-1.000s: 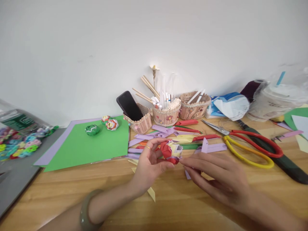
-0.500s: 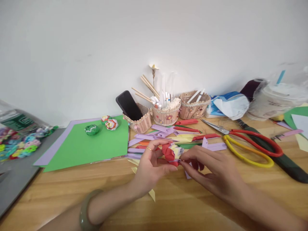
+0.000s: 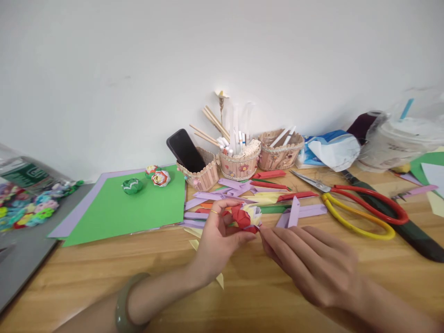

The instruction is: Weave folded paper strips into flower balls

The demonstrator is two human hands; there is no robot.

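Note:
Between the thumb and fingers of my left hand (image 3: 218, 236) is a small folded paper ball (image 3: 242, 217), red on the near side and pale yellow on the right. My right hand (image 3: 312, 263) has its back turned up, its fingertips pinched together at the ball's lower right edge, where a bit of purple paper shows. Its thumb is hidden beneath the hand. Behind both hands lie folded paper strips (image 3: 305, 211) in purple, red, yellow and green. A pale yellow strip (image 3: 219, 280) pokes out under my left wrist.
Large scissors (image 3: 367, 208) with red and yellow handles lie at right over a dark green-handled tool (image 3: 419, 240). Three wooden baskets (image 3: 239, 166) line the wall, one holding a phone (image 3: 186, 151). Finished paper balls (image 3: 132, 186) rest on green paper (image 3: 138, 215). A bagged cup (image 3: 391, 143) stands far right.
My right hand has rolled over, its back now facing up, and shifted slightly lower while still pinching the ball's edge. My left hand and the ball have barely moved.

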